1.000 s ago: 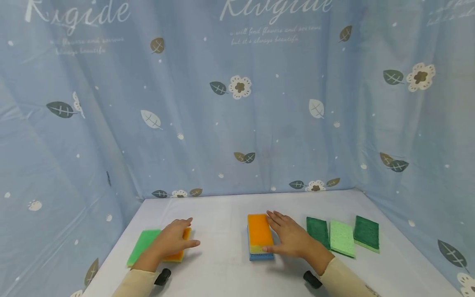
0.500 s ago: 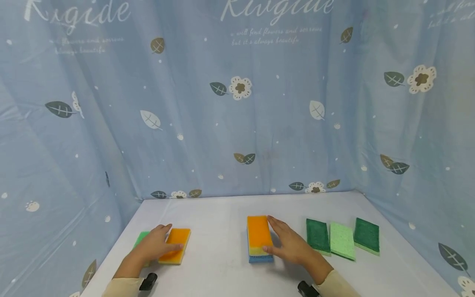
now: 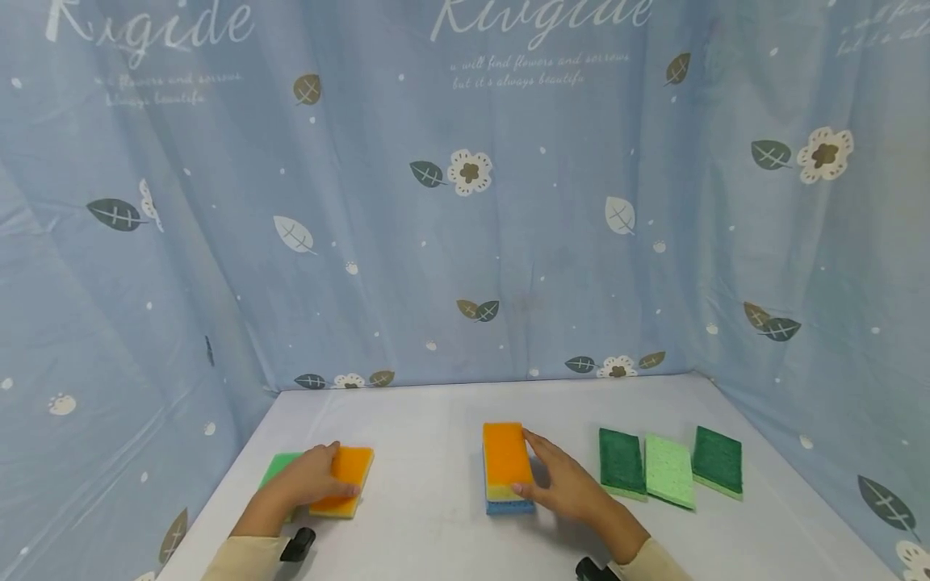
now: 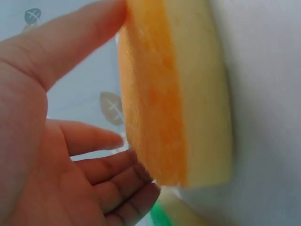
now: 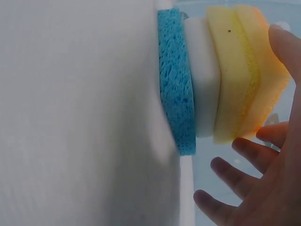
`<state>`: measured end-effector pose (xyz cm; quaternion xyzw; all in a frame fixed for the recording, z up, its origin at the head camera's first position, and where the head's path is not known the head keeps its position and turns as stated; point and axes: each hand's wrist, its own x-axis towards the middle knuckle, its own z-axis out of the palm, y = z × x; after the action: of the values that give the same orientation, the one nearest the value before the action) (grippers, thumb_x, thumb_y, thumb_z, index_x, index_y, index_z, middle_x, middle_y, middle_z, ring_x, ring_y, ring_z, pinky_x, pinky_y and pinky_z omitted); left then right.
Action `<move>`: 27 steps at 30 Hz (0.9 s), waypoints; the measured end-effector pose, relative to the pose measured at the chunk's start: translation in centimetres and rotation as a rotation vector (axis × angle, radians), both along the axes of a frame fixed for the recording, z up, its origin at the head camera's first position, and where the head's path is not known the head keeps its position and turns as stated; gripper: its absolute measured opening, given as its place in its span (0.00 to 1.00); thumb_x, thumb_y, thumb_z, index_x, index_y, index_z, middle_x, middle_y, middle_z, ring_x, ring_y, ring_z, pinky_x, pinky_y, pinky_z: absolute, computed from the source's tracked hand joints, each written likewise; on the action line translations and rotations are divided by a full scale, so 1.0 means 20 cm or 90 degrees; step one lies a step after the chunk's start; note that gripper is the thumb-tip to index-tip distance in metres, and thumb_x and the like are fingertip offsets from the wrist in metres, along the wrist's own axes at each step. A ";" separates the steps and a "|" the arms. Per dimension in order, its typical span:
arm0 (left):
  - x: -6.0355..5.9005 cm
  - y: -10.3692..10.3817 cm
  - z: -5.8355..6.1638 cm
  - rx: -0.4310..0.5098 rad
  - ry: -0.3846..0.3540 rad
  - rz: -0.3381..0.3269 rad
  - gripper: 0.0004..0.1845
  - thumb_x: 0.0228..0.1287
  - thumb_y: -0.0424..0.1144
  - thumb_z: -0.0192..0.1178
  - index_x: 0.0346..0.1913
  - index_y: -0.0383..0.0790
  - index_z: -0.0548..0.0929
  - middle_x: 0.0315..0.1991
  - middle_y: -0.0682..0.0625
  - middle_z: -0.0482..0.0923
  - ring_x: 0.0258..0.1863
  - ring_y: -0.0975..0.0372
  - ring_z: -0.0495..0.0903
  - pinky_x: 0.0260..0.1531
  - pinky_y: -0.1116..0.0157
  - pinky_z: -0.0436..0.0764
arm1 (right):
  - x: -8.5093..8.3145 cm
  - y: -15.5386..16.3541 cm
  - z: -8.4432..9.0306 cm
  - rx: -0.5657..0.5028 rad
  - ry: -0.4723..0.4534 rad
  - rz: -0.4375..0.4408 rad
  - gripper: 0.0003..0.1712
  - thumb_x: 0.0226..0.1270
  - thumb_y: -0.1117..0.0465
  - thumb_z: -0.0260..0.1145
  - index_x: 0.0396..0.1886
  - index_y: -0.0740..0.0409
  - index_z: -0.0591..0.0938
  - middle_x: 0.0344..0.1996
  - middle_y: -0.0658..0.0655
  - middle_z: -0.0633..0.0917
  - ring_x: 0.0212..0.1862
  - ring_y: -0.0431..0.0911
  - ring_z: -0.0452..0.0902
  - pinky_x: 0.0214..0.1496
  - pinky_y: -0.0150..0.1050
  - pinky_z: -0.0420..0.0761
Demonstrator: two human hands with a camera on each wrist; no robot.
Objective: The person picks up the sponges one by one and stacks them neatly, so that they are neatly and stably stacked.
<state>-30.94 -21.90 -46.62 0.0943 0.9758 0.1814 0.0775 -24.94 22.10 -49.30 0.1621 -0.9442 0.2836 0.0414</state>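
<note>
On the left of the table, my left hand (image 3: 308,476) reaches over an orange-topped yellow sponge (image 3: 354,466). In the left wrist view, the thumb and fingertips meet the orange face of that sponge (image 4: 155,99) near opposite ends, without wrapping its sides. Beneath the left hand lies a partly hidden green sponge (image 3: 279,464). At mid-table my right hand (image 3: 570,482) is beside a sponge stack topped by an orange sponge (image 3: 507,452). The right wrist view shows a blue sponge (image 5: 176,84) lowest, then a white block (image 5: 203,77) and yellow layers (image 5: 230,80). The right fingers are spread, thumb and index near the top sponge.
To the right lie a dark green sponge (image 3: 621,460), a light green sponge (image 3: 669,472) and another dark green sponge (image 3: 718,460). They rest on a white tabletop (image 3: 429,452). A blue patterned curtain (image 3: 465,242) encloses the back and sides.
My left hand has moved left and nearer, then slightly right, to the orange-topped sponge's left side. The right hand has stayed by the stack, barely shifting.
</note>
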 end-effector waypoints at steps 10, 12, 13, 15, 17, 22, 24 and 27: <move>-0.01 0.03 -0.02 0.036 -0.002 0.028 0.61 0.36 0.59 0.79 0.68 0.23 0.63 0.54 0.33 0.69 0.46 0.48 0.74 0.54 0.41 0.71 | 0.00 -0.01 -0.02 -0.032 -0.016 -0.001 0.55 0.58 0.23 0.55 0.79 0.44 0.53 0.70 0.57 0.66 0.65 0.56 0.67 0.62 0.66 0.64; -0.02 0.02 -0.02 0.057 0.001 0.031 0.61 0.36 0.58 0.80 0.69 0.25 0.63 0.52 0.35 0.69 0.46 0.49 0.74 0.53 0.41 0.71 | -0.01 -0.01 -0.02 -0.031 -0.016 -0.001 0.55 0.58 0.23 0.55 0.79 0.44 0.53 0.70 0.57 0.67 0.63 0.55 0.69 0.61 0.66 0.65; -0.02 0.02 -0.02 0.070 0.003 0.030 0.60 0.36 0.57 0.80 0.69 0.26 0.63 0.52 0.36 0.69 0.46 0.49 0.74 0.54 0.42 0.71 | -0.01 0.00 -0.03 -0.031 -0.017 -0.001 0.55 0.58 0.23 0.55 0.79 0.44 0.52 0.70 0.56 0.67 0.63 0.55 0.70 0.61 0.66 0.65; -0.01 0.01 -0.03 0.099 0.005 0.025 0.57 0.39 0.56 0.79 0.69 0.29 0.63 0.52 0.37 0.69 0.46 0.49 0.74 0.53 0.43 0.72 | -0.01 -0.01 -0.03 -0.034 -0.021 -0.001 0.55 0.58 0.24 0.56 0.79 0.44 0.52 0.70 0.56 0.66 0.62 0.54 0.71 0.61 0.66 0.66; 0.00 0.00 -0.02 0.136 0.002 0.018 0.53 0.44 0.53 0.77 0.70 0.31 0.64 0.53 0.38 0.70 0.47 0.49 0.74 0.51 0.45 0.74 | -0.01 -0.01 -0.02 -0.035 -0.026 0.000 0.55 0.58 0.24 0.57 0.79 0.43 0.52 0.70 0.56 0.66 0.62 0.54 0.71 0.61 0.66 0.66; 0.03 -0.04 0.00 0.255 -0.064 -0.011 0.45 0.56 0.46 0.72 0.71 0.33 0.62 0.53 0.39 0.72 0.45 0.51 0.75 0.43 0.52 0.78 | -0.01 -0.01 -0.02 -0.032 -0.032 -0.001 0.55 0.58 0.24 0.56 0.79 0.43 0.52 0.71 0.56 0.64 0.62 0.54 0.71 0.61 0.66 0.65; 0.04 -0.05 0.01 0.299 -0.098 -0.024 0.42 0.60 0.43 0.69 0.72 0.33 0.60 0.52 0.39 0.72 0.43 0.52 0.76 0.42 0.54 0.78 | -0.01 -0.01 -0.02 -0.030 -0.029 -0.001 0.55 0.58 0.23 0.56 0.79 0.43 0.52 0.71 0.55 0.65 0.62 0.53 0.71 0.61 0.66 0.66; 0.04 -0.07 0.02 0.358 -0.140 -0.042 0.40 0.64 0.38 0.65 0.73 0.32 0.57 0.50 0.39 0.71 0.40 0.53 0.76 0.38 0.55 0.79 | -0.01 -0.01 -0.02 -0.030 -0.025 -0.002 0.55 0.58 0.23 0.56 0.79 0.43 0.52 0.71 0.56 0.65 0.61 0.53 0.71 0.60 0.66 0.66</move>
<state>-30.06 -23.32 -46.30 0.1237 0.8695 0.4508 0.1595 -25.08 22.00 -49.76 0.1538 -0.9382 0.3089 0.0272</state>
